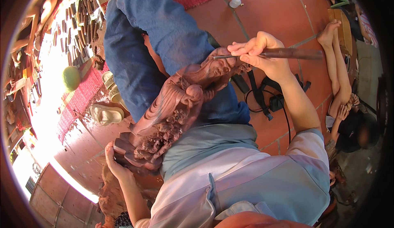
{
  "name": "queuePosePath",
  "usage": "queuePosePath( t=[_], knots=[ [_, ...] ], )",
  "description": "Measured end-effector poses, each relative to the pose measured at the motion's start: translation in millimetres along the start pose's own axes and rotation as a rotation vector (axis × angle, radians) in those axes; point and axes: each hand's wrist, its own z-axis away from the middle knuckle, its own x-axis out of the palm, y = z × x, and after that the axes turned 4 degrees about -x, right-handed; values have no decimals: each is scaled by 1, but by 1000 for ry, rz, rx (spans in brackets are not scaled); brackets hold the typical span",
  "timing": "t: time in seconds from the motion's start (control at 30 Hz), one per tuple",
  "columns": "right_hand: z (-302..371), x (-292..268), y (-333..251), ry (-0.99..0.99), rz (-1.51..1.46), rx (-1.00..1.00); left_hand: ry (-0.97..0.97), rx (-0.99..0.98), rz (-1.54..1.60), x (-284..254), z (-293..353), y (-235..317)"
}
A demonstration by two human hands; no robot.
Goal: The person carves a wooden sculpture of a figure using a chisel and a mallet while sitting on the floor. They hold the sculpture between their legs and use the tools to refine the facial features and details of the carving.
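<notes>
Across my lap lies a carved reddish-brown wooden statue (164,105), a robed figure with a bearded head toward the right and a rough, deeply cut base at the lower left. My left hand (117,164) grips the base at its edge, its fingers partly hidden by the wood. In my right hand (266,60) is a carving chisel (295,53) with a dark wooden handle. Its thin metal blade points left over the statue's head; whether the tip touches the wood I cannot tell.
Many carving tools (76,31) lie at the far left, in bright light. Nearer are a green round object (71,78) and sandals (106,114). Black straps with a cable (262,94) lie right of my legs. Another person (340,101) sits at the right. A white cup (235,2) stands on the tiles.
</notes>
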Motion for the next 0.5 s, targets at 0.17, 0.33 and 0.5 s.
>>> queuePosePath(
  t=[0.17, 0.33, 0.5],
  knots=[
    [-9, -2, 7, -22, -88, 83, 21, 17, -31, 2, 2, 1],
    [-16, -4, 6, -27, -55, 211, 35, -14, 10, -2, -2, -1],
    [-19, -6, 10, -53, -106, 247, 30, -58, 54, -1, 0, 0]
  ],
)
